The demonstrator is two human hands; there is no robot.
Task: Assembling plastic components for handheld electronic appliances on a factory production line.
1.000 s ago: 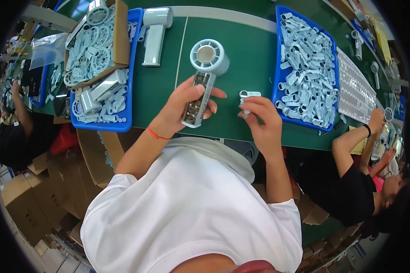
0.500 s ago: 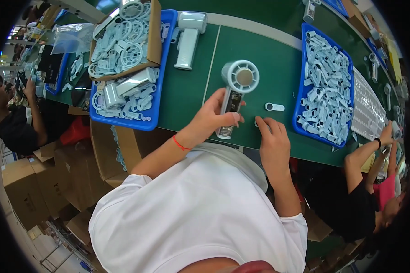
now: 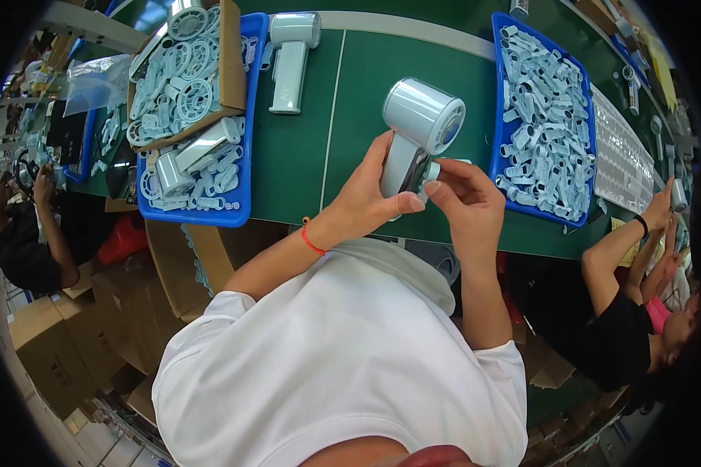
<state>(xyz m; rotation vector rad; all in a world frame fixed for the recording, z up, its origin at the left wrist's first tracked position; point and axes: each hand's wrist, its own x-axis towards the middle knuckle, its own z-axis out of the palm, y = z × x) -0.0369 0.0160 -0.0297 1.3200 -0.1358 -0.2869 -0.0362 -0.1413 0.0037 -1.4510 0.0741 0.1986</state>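
My left hand (image 3: 364, 196) is wrapped round the handle of a pale blue-white handheld fan (image 3: 422, 111), its round head tilted up and to the right. The handle's open side, with dark inner parts showing, is turned towards my right hand (image 3: 473, 204). Between the fingertips of that hand is a small pale plastic piece (image 3: 431, 171), pressed at or very near the handle's open side; whether it is seated cannot be seen. Behind the right fingers only a sliver of another pale piece on the table shows.
A blue tray (image 3: 494, 117) full of small pale parts stands on the right, beside a clear blister sheet (image 3: 623, 152). On the left, another blue tray (image 3: 245, 175) carries a cardboard box (image 3: 230, 58) of fan parts. Another fan (image 3: 291, 66) lies on the green table (image 3: 304, 167). People sit on both sides.
My right hand has lifted a small piece from the table edge to the fan's handle. My left hand has turned the fan, so its head now faces right. The whole view has shifted slightly.
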